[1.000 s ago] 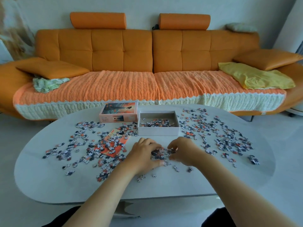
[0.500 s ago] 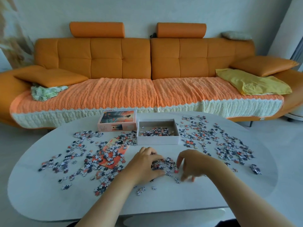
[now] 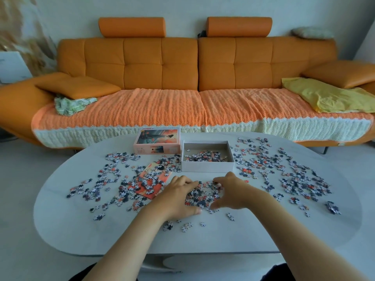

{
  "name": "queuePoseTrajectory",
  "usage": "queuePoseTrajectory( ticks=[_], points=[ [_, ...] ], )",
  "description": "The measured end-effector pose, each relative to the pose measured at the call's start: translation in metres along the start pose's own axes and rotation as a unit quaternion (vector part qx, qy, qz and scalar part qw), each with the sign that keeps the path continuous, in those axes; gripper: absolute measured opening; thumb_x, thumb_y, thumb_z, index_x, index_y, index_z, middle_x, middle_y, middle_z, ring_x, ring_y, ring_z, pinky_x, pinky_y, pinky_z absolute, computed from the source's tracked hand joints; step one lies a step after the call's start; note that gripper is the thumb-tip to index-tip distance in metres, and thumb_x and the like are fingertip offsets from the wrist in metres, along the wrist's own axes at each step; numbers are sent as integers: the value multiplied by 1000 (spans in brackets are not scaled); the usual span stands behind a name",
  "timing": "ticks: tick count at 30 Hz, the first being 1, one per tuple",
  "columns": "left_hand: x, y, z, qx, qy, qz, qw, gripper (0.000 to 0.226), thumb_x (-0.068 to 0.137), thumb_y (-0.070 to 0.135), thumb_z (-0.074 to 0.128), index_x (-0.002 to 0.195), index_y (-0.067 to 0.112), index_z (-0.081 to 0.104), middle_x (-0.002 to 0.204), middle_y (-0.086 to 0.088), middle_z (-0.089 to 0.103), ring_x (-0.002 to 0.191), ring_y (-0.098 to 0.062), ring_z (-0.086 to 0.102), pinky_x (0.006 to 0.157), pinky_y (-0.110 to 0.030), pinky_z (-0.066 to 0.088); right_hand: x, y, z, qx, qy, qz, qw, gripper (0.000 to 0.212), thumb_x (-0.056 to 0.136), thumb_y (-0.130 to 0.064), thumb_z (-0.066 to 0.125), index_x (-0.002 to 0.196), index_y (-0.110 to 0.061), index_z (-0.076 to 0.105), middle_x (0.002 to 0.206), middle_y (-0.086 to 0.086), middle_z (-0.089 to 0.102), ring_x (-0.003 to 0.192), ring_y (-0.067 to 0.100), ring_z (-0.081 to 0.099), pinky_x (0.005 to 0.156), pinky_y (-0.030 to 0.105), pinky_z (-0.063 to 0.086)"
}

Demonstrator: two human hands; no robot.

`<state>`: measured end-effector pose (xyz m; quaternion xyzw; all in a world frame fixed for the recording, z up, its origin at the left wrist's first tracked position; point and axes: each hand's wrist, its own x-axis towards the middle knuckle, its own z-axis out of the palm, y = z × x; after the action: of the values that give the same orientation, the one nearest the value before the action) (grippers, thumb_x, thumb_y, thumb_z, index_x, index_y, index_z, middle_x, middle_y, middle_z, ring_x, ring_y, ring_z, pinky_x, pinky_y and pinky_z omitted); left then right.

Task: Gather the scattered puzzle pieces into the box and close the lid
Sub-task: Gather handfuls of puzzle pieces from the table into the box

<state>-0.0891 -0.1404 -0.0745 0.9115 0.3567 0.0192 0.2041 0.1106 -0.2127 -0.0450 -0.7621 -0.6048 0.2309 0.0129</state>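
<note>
Lid (image 3: 157, 143): lies picture side up on the table (image 3: 203, 238), just left of the box. There is small print on its pink side wall and along the top edge of its picture, too small for me to read.

Leaflet (image 3: 151, 179): orange, flat on the table, left of my hands, partly under loose pieces. No lettering legible.

Change since half a second ago: my right hand (image 3: 233, 192) had its fingers curled down onto the table; it now spans wider, fingers at the far edge of the heap (image 3: 203, 194), thumb at the near edge. My left hand (image 3: 178, 197) keeps its place on the heap's left edge. The heap between them looks more bunched. Box and lid are unmoved.

Box (image 3: 207, 166): white, uncovered, upright, at the far middle of the table. It holds a shallow layer of puzzle pieces (image 3: 205, 156), thickest along its front.

Hands: both are unclenched and cupped round the heap from either side, apart from each other, gripping nothing.

Remaining puzzle pieces: scattered left and right of the box, with a few near my wrists.
</note>
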Motion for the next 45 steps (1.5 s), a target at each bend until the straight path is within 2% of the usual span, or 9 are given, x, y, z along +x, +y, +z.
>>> queuePoseTrajectory(
  ticks=[10, 14, 25, 29, 32, 35, 38, 41, 45],
  points=[
    [22, -1, -3, -69, 61, 4, 996, 39, 89, 33, 66, 127, 28, 62, 112, 12, 51, 107, -6, 50, 92, -25, 42, 21, -22, 4, 51, 54, -59, 995, 47, 78, -35, 78, 121, -27, 62, 113, -1, 53, 88, 14, 52, 76, 23, 45],
    [30, -4, -9, -91, 85, 12, 992, 21, 84, 26, 73, 105, 28, 73, 100, 12, 57, 91, -6, 56, 82, -23, 46, 29, -22, 0, 95, 53, -60, 992, 29, 78, -24, 78, 106, -22, 71, 100, -4, 64, 64, 6, 55, 52, 17, 44],
    [68, -1, -44, -178, 153, 15, 972, 10, 84, 24, 75, 83, 33, 74, 76, 14, 66, 69, -10, 61, 63, -28, 48, 57, -17, -38, 121, 151, -89, 977, 10, 83, -19, 74, 91, -25, 77, 80, -8, 72, 67, 9, 68, 64, 22, 58],
    [95, -3, -58, -159, 233, 40, 958, 9, 85, 21, 73, 90, 28, 75, 75, 21, 61, 65, 7, 55, 56, -8, 36, 73, -16, -53, 158, 256, -91, 949, 10, 83, -14, 73, 91, -19, 77, 80, -6, 68, 71, 14, 64, 65, 22, 51],
    [114, -8, -52, -125, 274, 51, 952, 15, 89, 20, 69, 102, 24, 75, 87, 8, 65, 74, -3, 55, 64, -13, 39, 85, -16, -54, 140, 296, -108, 939, 14, 88, -14, 68, 96, -19, 77, 90, 0, 72, 77, 18, 64, 71, 28, 52],
    [127, -16, -35, -27, 252, 64, 965, 25, 97, 27, 57, 118, 28, 69, 93, 0, 63, 89, -20, 53, 76, -34, 44, 92, -12, -47, 95, 218, -85, 968, 23, 94, -20, 59, 110, -33, 72, 77, 2, 70, 65, 21, 61, 51, 27, 45],
    [130, -24, -27, 61, 227, 37, 971, 36, 101, 41, 43, 129, 30, 62, 116, 8, 61, 108, -20, 46, 94, -38, 36, 94, -8, -46, 56, 213, -80, 972, 33, 96, -17, 51, 115, -38, 68, 66, -6, 60, 51, 14, 51, 43, 21, 33],
    [124, -28, -31, 64, 246, 40, 966, 36, 101, 40, 42, 130, 29, 60, 121, 9, 57, 113, -18, 43, 95, -34, 27, 92, -5, -47, 79, 271, -123, 952, 31, 96, -12, 52, 112, -29, 72, 79, -11, 57, 62, 7, 52, 53, 18, 35],
    [95, -25, -36, 22, 298, 84, 951, 21, 95, 25, 56, 112, 21, 68, 102, 6, 57, 102, -16, 49, 90, -31, 40, 75, -8, -41, 69, 264, -191, 943, 23, 93, -11, 59, 106, -20, 76, 89, -5, 70, 66, -3, 50, 64, 6, 36]
  ],
)
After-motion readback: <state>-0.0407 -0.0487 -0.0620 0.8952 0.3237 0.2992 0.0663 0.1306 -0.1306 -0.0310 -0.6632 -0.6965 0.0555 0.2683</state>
